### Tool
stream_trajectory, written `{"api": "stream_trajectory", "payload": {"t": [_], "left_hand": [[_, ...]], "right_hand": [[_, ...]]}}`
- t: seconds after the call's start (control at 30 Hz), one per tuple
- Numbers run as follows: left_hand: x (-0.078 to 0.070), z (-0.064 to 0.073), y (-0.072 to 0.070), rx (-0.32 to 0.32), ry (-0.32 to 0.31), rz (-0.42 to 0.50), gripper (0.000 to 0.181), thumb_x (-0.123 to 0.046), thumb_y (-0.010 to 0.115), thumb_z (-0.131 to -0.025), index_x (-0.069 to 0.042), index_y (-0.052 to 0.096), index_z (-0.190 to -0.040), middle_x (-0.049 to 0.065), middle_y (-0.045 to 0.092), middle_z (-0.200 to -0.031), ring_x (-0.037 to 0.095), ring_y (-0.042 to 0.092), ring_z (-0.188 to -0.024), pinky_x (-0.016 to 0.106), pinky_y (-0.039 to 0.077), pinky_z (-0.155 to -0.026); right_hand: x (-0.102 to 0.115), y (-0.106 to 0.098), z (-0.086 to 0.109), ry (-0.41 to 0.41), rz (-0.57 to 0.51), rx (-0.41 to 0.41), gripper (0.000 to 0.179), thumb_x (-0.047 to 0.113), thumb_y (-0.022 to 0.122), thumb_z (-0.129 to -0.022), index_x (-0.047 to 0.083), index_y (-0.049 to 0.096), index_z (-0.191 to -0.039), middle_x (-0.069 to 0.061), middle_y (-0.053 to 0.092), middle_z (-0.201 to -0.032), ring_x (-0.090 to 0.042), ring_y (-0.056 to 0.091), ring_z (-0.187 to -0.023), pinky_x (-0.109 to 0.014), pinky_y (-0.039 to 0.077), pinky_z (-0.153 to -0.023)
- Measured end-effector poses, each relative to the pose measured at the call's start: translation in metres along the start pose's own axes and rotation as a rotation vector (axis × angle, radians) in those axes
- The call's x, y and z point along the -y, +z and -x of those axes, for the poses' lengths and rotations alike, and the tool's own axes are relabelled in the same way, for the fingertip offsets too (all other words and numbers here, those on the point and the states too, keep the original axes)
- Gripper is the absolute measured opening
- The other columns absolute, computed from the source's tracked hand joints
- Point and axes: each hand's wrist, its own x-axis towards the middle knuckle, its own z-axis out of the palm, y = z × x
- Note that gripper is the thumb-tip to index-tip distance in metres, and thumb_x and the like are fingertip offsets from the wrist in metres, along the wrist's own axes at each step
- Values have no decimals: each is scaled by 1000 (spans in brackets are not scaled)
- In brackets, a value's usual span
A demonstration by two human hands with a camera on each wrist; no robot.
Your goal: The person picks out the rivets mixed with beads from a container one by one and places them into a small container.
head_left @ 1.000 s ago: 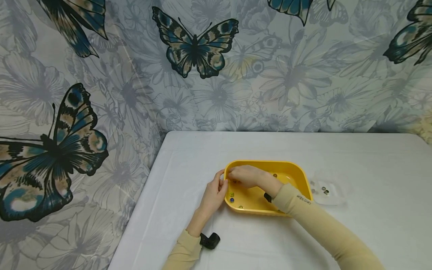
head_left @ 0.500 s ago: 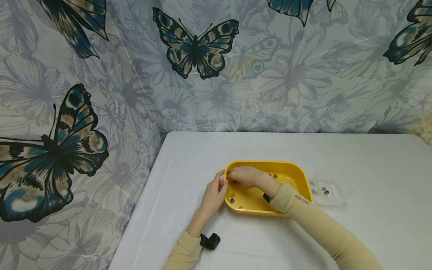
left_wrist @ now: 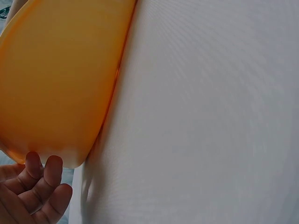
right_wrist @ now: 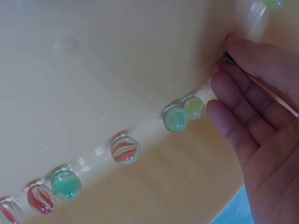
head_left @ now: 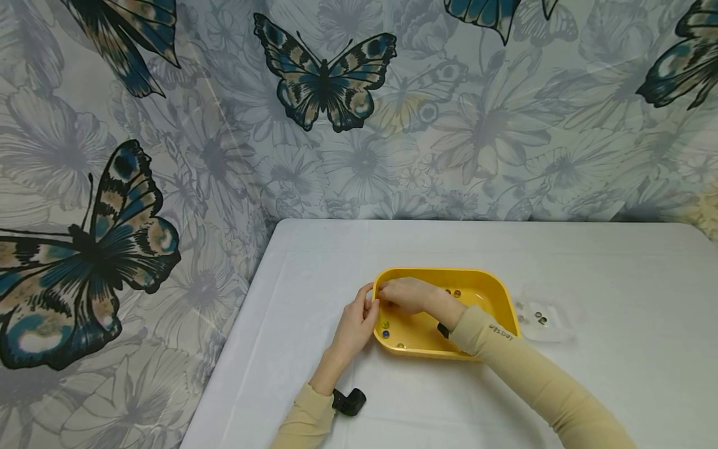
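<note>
At the tray's left end, my left hand (head_left: 354,321) holds the rim of the yellow tray (head_left: 426,353). The left wrist view shows its bent fingers (left_wrist: 53,170) with their tips against the outer wall. Inside the same end, my right hand (head_left: 406,293) reaches down. Close up, its thumb and index finger pinch a small dark marble (right_wrist: 229,57), mostly hidden by them. Beside the fingers sit a pale green marble (right_wrist: 175,119) and a yellow-green marble (right_wrist: 193,108). Farther along the wall lie an orange-striped marble (right_wrist: 125,150), a green marble (right_wrist: 66,185) and a red-striped marble (right_wrist: 41,199).
A clear plastic container (head_left: 555,330) with several small marbles stands right of the tray. Toward the tray's near left corner lies a blue marble (head_left: 386,334). The white-covered table (head_left: 314,249) reaches back to a butterfly-patterned wall. A black wrist device (head_left: 349,401) juts from the left wrist.
My right forearm has shifted slightly left, uncovering another marble near the tray's back wall. My left hand and the tray stay in place.
</note>
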Motion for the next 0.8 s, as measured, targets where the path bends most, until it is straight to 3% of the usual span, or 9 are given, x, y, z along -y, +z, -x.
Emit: {"api": "stream_trajectory", "payload": {"t": [0.8], "left_hand": [[1, 0, 0, 0, -4, 5, 39, -18, 45, -97, -6, 43, -134, -4, 47, -70, 7, 43, -58, 20, 37, -53]], "right_hand": [[4, -1, 2, 48, 3, 27, 5, 4, 61, -87, 9, 61, -89, 2, 51, -76, -13, 45, -69, -24, 44, -71]]}}
